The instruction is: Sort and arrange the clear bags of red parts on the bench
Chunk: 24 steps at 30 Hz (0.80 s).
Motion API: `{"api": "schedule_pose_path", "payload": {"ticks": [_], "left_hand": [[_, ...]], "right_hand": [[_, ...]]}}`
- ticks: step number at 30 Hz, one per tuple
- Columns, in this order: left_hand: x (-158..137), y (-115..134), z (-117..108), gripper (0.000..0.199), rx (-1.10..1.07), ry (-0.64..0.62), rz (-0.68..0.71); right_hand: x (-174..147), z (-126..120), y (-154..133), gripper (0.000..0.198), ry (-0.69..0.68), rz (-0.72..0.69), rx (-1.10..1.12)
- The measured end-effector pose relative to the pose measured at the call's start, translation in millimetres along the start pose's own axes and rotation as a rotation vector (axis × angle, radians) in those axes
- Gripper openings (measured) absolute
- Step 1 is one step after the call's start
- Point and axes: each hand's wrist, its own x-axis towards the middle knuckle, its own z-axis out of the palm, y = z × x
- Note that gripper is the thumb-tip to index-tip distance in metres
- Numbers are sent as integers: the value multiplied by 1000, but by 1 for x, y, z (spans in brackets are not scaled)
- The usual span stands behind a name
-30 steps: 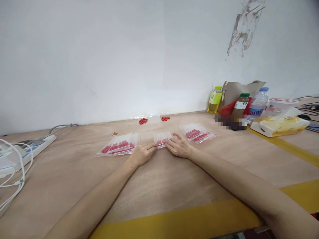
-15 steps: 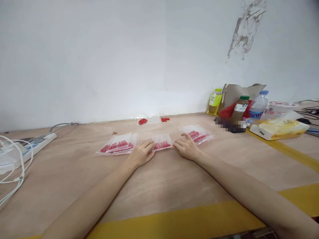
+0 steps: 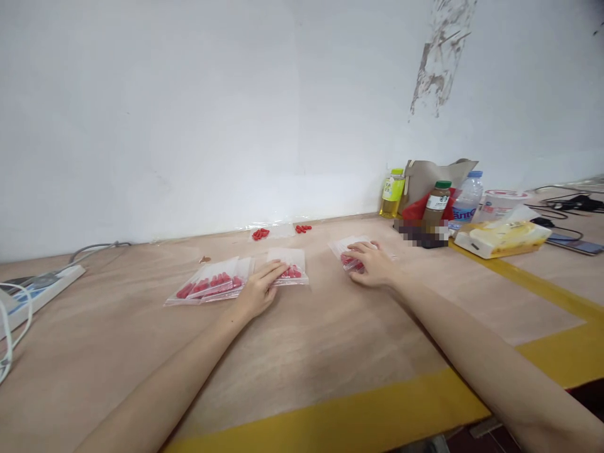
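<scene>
My left hand (image 3: 261,288) lies at the left side of the middle clear zip bag (image 3: 292,256), its outstretched fingers resting on the bag's edge. Small red capsule-shaped pieces (image 3: 293,272) show inside that bag. Left of the hand, several overlapping zip bags (image 3: 202,283) hold the same red pieces. On the right, my right hand (image 3: 375,264) rests over another pile of filled zip bags (image 3: 343,245). Its thumb and fingers are spread across the pile, hiding part of it.
Loose red pieces (image 3: 260,234) and a second small group (image 3: 303,229) lie on clear plastic by the wall. Bottles (image 3: 436,204), a paper bag (image 3: 419,176) and a tissue pack (image 3: 503,239) stand at the right. A power strip (image 3: 51,286) with cables is at the left.
My right hand has moved right and back, from beside the middle bag onto the right pile. My left hand's fingers now reach over the middle bag. The view has turned slightly right.
</scene>
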Motion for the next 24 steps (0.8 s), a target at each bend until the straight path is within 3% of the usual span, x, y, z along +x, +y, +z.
{"api": "schedule_pose_path", "payload": {"ticks": [2, 5, 10, 14, 18, 21, 24], "left_hand": [[7, -6, -17, 44, 21, 10, 28], [11, -22, -51, 32, 70, 38, -56], [-20, -55, -92, 30, 70, -31, -170], [-57, -71, -97, 28, 44, -39, -321], [-80, -79, -98, 33, 27, -137, -412], [-87, -84, -103, 36, -11, -172, -464], [-86, -80, -110, 36, 4, -188, -443]], "right_hand": [[-3, 3, 11, 46, -56, 46, -6], [-2, 10, 10, 40, -81, 67, 2], [4, 22, 0, 29, -39, 44, 33], [7, 29, -11, 28, -19, -100, 179], [8, 27, -42, 30, -13, -225, 315], [7, 24, -62, 32, 11, -234, 324], [5, 24, -65, 38, 40, -149, 278]]}}
